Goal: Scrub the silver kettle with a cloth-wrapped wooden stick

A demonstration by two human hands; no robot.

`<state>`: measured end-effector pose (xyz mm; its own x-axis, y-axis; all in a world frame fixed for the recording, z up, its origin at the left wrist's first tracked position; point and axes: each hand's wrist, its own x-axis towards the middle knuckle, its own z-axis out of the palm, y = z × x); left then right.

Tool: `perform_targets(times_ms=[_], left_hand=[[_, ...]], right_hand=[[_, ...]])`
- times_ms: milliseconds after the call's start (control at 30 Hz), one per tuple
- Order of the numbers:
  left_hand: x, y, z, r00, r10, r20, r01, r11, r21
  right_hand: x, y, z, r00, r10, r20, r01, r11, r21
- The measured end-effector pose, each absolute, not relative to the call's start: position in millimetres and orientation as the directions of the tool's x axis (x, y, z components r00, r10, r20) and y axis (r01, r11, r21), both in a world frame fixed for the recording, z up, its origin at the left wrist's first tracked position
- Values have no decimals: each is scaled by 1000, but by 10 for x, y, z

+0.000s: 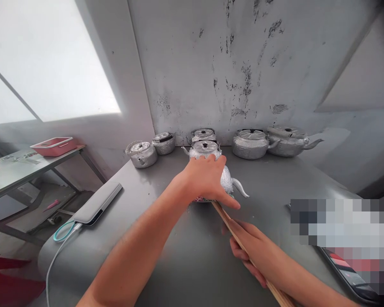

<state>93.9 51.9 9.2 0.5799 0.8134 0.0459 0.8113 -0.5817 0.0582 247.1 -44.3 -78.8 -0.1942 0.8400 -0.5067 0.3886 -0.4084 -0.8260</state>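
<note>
The left hand (pixel 208 177) lies palm-down over a small silver kettle (pixel 228 181) near the middle of the grey desk (pixel 185 247), fingers spread and draped across its top and side; the kettle's spout (pixel 241 188) points right, and the kettle sits on something patterned that is mostly hidden under the hand; the right hand (pixel 254 247) is closed around a long wooden stick (pixel 233 230), which runs from the lower right edge of the view up and left, its far end reaching the base of the kettle just under the left hand's fingers.

Along the far edge of the desk, against the stained wall (pixel 243 64), stand more silver kettles: one at the far left (pixel 141 153), another just right of it (pixel 164 143), two one behind the other at the centre (pixel 205 143), and two larger ones (pixel 267 143) at the far right, touching or nearly so; on the near left of the desk lies a flat grey device (pixel 97 204) with a pale cable (pixel 62 238) looping off its near end; at the near right edge a phone (pixel 348 273) lies partly under a blurred patch; well to the left, a second table (pixel 25 164) carries a red tray (pixel 54 146).
</note>
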Motion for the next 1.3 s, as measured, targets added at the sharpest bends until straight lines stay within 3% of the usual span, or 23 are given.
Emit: perform_targets(times_ms=[833, 1167, 1300], left_hand=[[890, 567, 115, 584, 811, 26, 807, -584, 84], [852, 609, 134, 568, 823, 0, 818, -564, 113], [838, 623, 136, 571, 821, 2, 815, -567, 121]], right_hand=[[2435, -373, -865, -236, 883, -406, 303, -330, -894], [2409, -339, -856, -230, 862, -451, 339, -364, -868], [2419, -340, -835, -224, 899, -376, 322, -296, -899]])
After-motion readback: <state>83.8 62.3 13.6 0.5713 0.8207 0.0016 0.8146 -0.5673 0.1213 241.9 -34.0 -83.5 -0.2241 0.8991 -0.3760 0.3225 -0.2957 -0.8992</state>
